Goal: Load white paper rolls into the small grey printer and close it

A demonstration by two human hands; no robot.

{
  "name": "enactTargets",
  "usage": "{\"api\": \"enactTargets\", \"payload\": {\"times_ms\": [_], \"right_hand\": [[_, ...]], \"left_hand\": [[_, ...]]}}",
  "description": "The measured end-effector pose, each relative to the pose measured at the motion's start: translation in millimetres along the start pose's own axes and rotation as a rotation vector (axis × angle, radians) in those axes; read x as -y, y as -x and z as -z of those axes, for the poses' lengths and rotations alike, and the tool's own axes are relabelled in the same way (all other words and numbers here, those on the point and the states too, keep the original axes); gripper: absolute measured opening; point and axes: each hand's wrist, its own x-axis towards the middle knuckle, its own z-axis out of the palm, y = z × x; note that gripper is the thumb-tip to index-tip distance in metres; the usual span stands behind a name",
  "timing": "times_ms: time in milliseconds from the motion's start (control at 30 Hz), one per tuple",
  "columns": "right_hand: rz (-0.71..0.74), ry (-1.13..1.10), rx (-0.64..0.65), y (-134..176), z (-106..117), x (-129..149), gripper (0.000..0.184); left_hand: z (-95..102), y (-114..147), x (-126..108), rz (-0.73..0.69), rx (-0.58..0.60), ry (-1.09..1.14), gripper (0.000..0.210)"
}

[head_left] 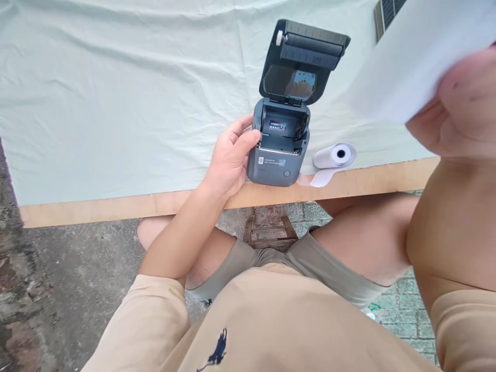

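Observation:
A dark grey portable label printer (276, 168) stands out over the table near its front edge, lid (306, 51) swung up and its paper bay showing. My left hand (234, 152) grips the printer's left side, thumb at the rim of the bay. Close to the camera at the upper right, my right hand (468, 111) is raised and closed on a blurred white paper strip (411, 62); its fingertips are partly out of frame. Just right of the printer, a small white paper roll (327, 156) lies on its side with a loose tail toward the table edge.
A pale cloth (116, 103) with wrinkles covers the table, whose wooden front edge (96, 209) runs above my knees. At the top right lies a dark panel with a grid (389, 11), partly behind the paper. A wooden stool (269, 230) shows between my legs.

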Motion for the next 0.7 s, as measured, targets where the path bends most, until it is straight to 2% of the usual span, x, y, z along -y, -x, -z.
{"api": "enactTargets", "payload": {"times_ms": [33, 100, 133, 167, 267, 333, 467, 600, 700], "right_hand": [[0.01, -0.096, 0.08, 2, -5, 8, 0.062], [0.028, -0.206, 0.291, 1, -22, 24, 0.061], [0.019, -0.155, 0.377, -2, -32, 32, 0.058], [0.018, -0.011, 0.403, -7, -42, 39, 0.051], [-0.071, 0.608, 0.386, -23, -68, 55, 0.033], [-0.122, 0.806, 0.402, -31, -77, 60, 0.029], [-0.079, 0.846, 0.369, -32, -78, 57, 0.028], [-0.067, 0.828, 0.354, -28, -75, 53, 0.027], [0.005, 0.807, 0.351, -27, -75, 51, 0.03]], "left_hand": [[-1.7, 1, -1, 0.004, -0.013, 0.005, 0.058], [-5.5, 3, -3, 0.009, -0.029, -0.009, 0.056], [-7.2, 4, -4, 0.006, -0.035, -0.028, 0.053], [-8.6, 5, -5, 0.002, -0.037, -0.048, 0.05], [-9.9, 7, -6, -0.008, -0.048, -0.065, 0.047], [-8.9, 7, -5, -0.002, -0.051, -0.043, 0.054], [-7.3, 6, -1, 0.005, -0.043, -0.008, 0.062], [-9.3, 7, -1, 0.001, -0.028, 0.001, 0.054], [-9.5, 6, -2, -0.006, -0.023, 0.014, 0.05]]}}
